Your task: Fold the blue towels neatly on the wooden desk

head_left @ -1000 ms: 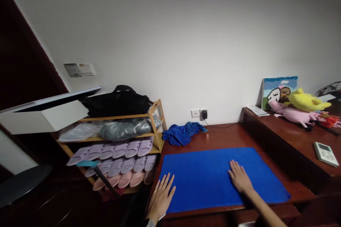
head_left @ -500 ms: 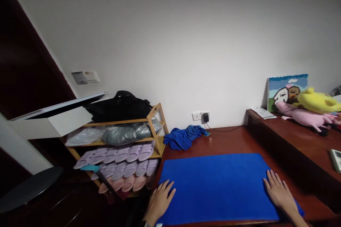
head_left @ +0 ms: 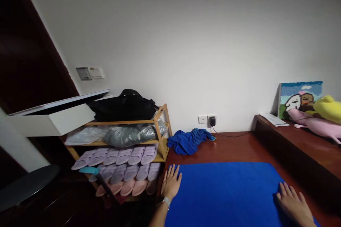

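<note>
A blue towel (head_left: 223, 191) lies spread flat on the reddish-brown wooden table (head_left: 239, 147); its near edge falls below the picture. On its far left corner rests my left hand (head_left: 171, 182), fingers stretched out, a watch on the wrist. My right hand (head_left: 293, 200) is at the towel's right edge, fingers extended and palm down, with a dark shadow beside it. Neither hand grips anything. Farther back on the table, a crumpled blue cloth (head_left: 186, 142) sits in a heap near the wall.
Left of the table stands a wooden shoe rack (head_left: 160, 131) with several slippers (head_left: 135, 154), wrapped bundles and a black bag (head_left: 124, 106) on top. A black power adapter (head_left: 212, 121) is plugged into the wall. Plush toys (head_left: 319, 122) and a picture (head_left: 301, 99) occupy the raised ledge at right.
My left hand has slid forward along the towel's left edge to the far corner. The view has shifted left and up, so things sit farther right and mostly lower. The towel stays flat.
</note>
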Tool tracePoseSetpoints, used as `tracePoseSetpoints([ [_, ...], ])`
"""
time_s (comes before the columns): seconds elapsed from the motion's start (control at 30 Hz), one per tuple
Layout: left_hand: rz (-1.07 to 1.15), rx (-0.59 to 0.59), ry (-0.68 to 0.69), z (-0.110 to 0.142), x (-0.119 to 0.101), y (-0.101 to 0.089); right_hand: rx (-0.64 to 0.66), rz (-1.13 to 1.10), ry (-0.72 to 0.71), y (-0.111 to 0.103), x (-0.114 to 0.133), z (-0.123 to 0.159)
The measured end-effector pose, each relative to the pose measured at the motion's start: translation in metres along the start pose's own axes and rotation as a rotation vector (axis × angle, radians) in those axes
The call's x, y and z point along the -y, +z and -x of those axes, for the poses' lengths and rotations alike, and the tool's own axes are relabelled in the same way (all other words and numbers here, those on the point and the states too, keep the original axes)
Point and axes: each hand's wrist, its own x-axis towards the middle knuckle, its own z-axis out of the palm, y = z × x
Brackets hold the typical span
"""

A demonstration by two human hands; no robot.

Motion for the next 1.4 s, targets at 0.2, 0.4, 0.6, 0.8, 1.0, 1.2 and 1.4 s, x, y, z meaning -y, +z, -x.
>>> tracePoseSetpoints([
  [0.2, 0.005, -0.030, 0.012, -0.002, 0.004, 0.007, 0.276, -0.219, -0.272, -0.058, 0.221, -0.029],
  [0.4, 0.001, -0.033, 0.022, -0.007, 0.009, 0.012, 0.487, -0.406, -0.529, -0.061, 0.348, -0.043],
  [0.6, -0.033, -0.062, 0.026, -0.010, 0.012, 0.015, 0.384, -0.276, -0.311, -0.034, 0.199, -0.075],
  [0.8, -0.051, -0.026, 0.016, -0.012, 0.011, 0.013, 0.371, -0.041, 0.045, -0.014, 0.015, -0.093],
  [1.0, -0.060, 0.018, -0.010, -0.011, 0.008, 0.006, 0.340, -0.034, 0.050, -0.004, -0.003, -0.086],
  [1.2, -0.048, 0.018, -0.012, -0.008, 0.005, 0.002, 0.454, 0.001, 0.081, -0.039, 0.010, -0.098],
  [1.4, -0.035, 0.018, -0.016, -0.005, 0.004, 0.003, 0.408, -0.032, -0.061, -0.066, 0.099, -0.111],
])
